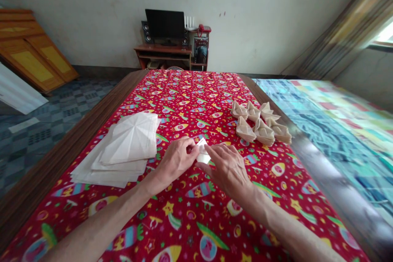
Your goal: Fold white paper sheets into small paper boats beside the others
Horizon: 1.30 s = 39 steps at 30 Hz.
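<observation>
Over a red rocket-printed cloth (pixel 196 217), between stacked creased white paper sheets (pixel 132 139) at left and six folded tan paper pieces (pixel 264 133) at right, pinches with left hand (pixel 179 153) and touches with right hand (pixel 229 168), grip there unclear, a small folded white paper (pixel 202 157).

A small white folded paper (pixel 203 157) is peeking out between the left hand (pixel 180 156) and the right hand (pixel 229 168), its pointy top aiming forward. The hands are hiding parts of it.
</observation>
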{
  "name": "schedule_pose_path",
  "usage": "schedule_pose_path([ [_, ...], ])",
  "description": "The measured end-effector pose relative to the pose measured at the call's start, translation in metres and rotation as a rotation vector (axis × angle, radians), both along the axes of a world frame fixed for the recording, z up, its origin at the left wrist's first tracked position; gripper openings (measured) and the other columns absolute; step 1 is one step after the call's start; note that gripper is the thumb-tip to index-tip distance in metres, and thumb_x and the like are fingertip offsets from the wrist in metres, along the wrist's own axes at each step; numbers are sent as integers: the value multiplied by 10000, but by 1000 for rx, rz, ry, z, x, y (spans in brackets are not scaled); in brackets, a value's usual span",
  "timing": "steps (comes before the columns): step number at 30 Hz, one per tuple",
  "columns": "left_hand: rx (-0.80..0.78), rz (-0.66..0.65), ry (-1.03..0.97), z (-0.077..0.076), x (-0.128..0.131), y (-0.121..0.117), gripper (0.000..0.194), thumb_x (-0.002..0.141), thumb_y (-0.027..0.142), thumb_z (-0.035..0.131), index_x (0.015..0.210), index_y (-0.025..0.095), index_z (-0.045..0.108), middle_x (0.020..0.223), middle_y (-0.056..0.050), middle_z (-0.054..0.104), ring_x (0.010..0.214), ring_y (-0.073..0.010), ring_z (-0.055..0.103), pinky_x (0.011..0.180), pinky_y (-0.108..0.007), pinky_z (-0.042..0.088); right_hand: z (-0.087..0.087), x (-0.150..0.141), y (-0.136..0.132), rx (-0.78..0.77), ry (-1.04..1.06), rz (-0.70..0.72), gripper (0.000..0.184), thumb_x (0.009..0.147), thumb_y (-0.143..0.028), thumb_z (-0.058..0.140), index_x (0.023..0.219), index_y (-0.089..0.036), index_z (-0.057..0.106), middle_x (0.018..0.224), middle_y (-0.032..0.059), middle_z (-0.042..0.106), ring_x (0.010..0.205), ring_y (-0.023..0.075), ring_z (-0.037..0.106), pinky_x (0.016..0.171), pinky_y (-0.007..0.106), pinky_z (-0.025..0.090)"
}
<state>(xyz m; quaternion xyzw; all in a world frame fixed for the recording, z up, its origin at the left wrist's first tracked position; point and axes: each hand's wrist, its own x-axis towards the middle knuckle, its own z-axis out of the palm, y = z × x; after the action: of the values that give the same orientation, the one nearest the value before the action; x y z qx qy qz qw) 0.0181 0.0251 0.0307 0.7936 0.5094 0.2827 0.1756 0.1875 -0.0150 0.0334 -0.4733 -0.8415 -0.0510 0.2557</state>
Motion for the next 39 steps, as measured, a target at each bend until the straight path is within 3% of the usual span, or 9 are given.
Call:
schedule_pose_path([
  [4,80,-83,-104,11,5,-4,290,910,263,410,640,182,482,675,3,538,671,-128,530,675,-248,435,1,-14,6,-79,88,-36,238,875,-280,495,1028,-146,619,743,69,682,673,171,619,658,264,419],
  [10,290,-41,-230,0,-1,-8,239,933,247,390,1118,159,513,1157,-108,540,1143,-203,486,1017,-378,380,-17,-5,26,-453,789,-132,344,807,-287,511,1108,-155,609,645,-6,642,556,125,577,522,210,404],
  [12,226,11,-259,-13,-3,-6,361,917,280,429,1255,152,427,1235,-135,508,1156,-222,496,990,-397,414,-21,-4,31,-633,1016,-113,410,770,-347,554,1119,-135,595,599,-24,607,531,121,553,496,209,399],
  [15,-70,-20,-370,-30,-7,0,471,898,295,450,1333,143,349,1050,-109,612,897,-187,633,771,-322,529,-26,-6,31,-773,1183,-70,516,731,-394,589,1167,-119,565,559,-46,567,484,107,507,469,207,382],
  [19,-170,-38,-414,-36,-12,7,469,848,231,496,1304,166,408,877,-41,655,783,-166,653,698,-274,526,-31,-5,27,-727,971,-81,490,780,-362,549,1216,-137,549,542,-50,549,464,108,488,476,225,396],
  [23,-129,-70,-293,-35,-14,8,364,823,193,524,1187,177,516,893,-45,686,811,-185,662,725,-283,525,-37,7,26,-276,456,-91,446,814,-263,554,1255,-196,538,793,35,644,727,184,588,699,335,480],
  [26,-9,-55,-107,-38,-12,7,300,819,157,517,1115,176,562,1009,-77,676,923,-219,644,821,-328,508,-42,16,30,-69,261,3,389,856,-238,514,1241,-184,545,1064,124,606,1033,249,537,858,402,464],
  [32,166,8,94,-40,-12,9,569,841,156,523,1379,177,341,1164,-117,566,1063,-241,552,918,-388,463,-41,16,38,-98,106,148,206,914,-212,455,1014,-198,635,1111,103,619,1141,229,504,896,381,468],
  [39,235,-205,74,-36,-20,10,280,855,77,474,1035,226,628,1032,-49,550,990,-196,519,873,-336,458,-35,16,34,-92,-17,137,223,917,-187,464,1021,-212,659,1140,104,625,1183,246,487,905,388,463],
])
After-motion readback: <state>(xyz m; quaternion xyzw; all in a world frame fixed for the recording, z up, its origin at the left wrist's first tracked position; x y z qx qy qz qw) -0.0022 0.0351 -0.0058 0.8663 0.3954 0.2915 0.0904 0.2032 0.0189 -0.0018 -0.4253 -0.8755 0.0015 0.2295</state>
